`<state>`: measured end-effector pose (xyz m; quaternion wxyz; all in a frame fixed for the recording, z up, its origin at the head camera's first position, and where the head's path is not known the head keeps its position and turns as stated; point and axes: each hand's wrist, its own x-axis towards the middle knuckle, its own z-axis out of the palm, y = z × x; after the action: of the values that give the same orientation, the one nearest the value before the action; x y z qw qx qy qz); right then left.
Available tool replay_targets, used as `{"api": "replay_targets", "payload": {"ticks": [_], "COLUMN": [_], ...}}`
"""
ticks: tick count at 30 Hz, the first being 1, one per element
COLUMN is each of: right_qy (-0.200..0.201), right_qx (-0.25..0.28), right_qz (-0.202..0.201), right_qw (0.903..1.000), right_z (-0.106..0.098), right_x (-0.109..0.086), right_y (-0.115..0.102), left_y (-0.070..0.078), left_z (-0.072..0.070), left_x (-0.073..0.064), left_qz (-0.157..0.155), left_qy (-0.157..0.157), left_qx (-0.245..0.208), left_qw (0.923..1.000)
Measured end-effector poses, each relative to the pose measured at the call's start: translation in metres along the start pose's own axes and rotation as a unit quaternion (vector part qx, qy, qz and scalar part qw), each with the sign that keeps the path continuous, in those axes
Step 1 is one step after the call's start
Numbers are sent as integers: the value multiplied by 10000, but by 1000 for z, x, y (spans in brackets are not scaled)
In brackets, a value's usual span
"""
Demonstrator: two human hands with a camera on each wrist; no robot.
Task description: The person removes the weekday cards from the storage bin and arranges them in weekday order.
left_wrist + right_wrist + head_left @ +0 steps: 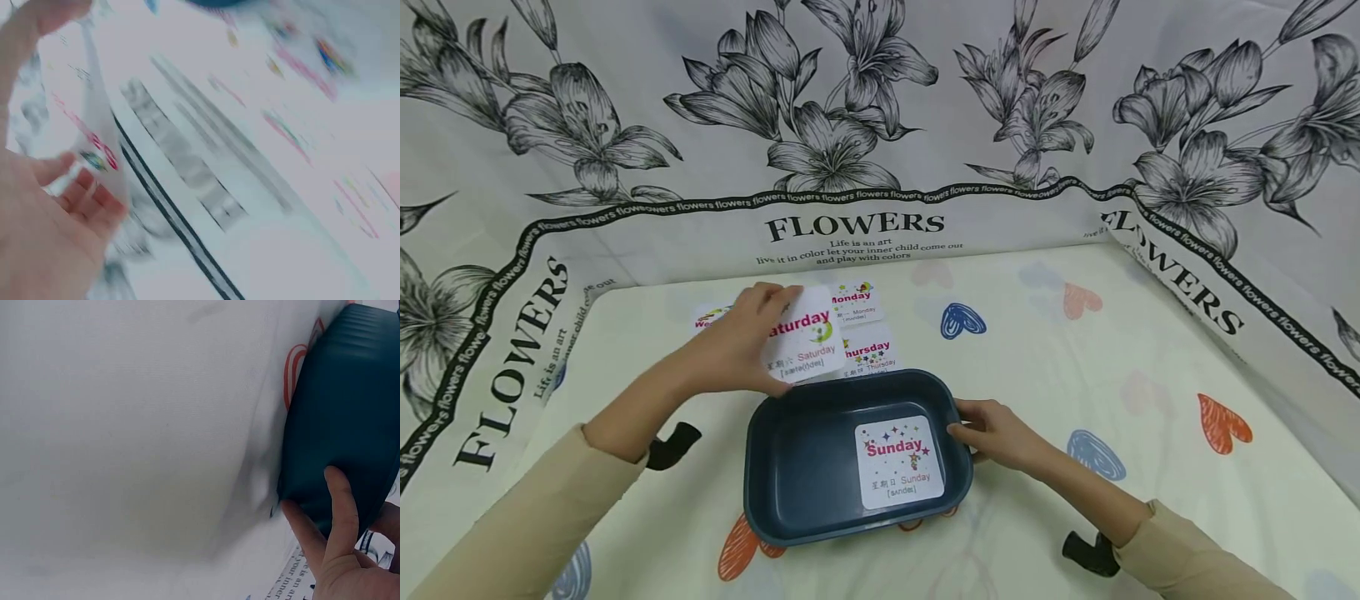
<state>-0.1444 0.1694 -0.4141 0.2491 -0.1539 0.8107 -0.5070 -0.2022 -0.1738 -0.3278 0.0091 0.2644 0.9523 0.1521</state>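
My left hand [737, 340] holds a white card [808, 337] reading "Saturday" between thumb and fingers, above the far left edge of a dark blue tray [805, 475]. In the blurred left wrist view, that card [75, 103] hangs from the fingertips. A square "Sunday" card [898, 462] lies face up on the right side of the tray's floor. At the tray's right end, my right hand [996, 433] grips the rim, thumb on top. The right wrist view shows its fingers [344, 515] against the tray's outer wall.
Beyond the tray lie a "Monday" card [856, 302], a "Thursday" card [871, 350] and a card [709, 317] mostly covered by the left hand. A pale cloth with printed hearts [1082, 300] covers the table. Flower-printed fabric [865, 225] rises behind.
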Motion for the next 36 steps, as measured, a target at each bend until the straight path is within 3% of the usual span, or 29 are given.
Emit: {"api": "replay_targets", "payload": {"ticks": [5,13,29,36], "right_qy": [12,48,24,32], "right_qx": [-3,-8,-19,-55], "right_qz": [2,29,-45,-64], "right_qw": [10000,10000,10000,10000], "right_z": [0,1,-1,-2], "right_x": [-1,-1,0,-1], "right_y": [0,0,1,-1], "left_y": [-39,-70,-110,-123], "left_z": [-8,-4,20,27], "left_x": [-6,-19,-36,-45], "left_qz": [-287,-703,-1243,-1238], "left_qy": [-101,-726,-1596,-1859], "left_qx": [-135,-63,-464,-416], "left_qw": [9994,9949,9782,9739]}}
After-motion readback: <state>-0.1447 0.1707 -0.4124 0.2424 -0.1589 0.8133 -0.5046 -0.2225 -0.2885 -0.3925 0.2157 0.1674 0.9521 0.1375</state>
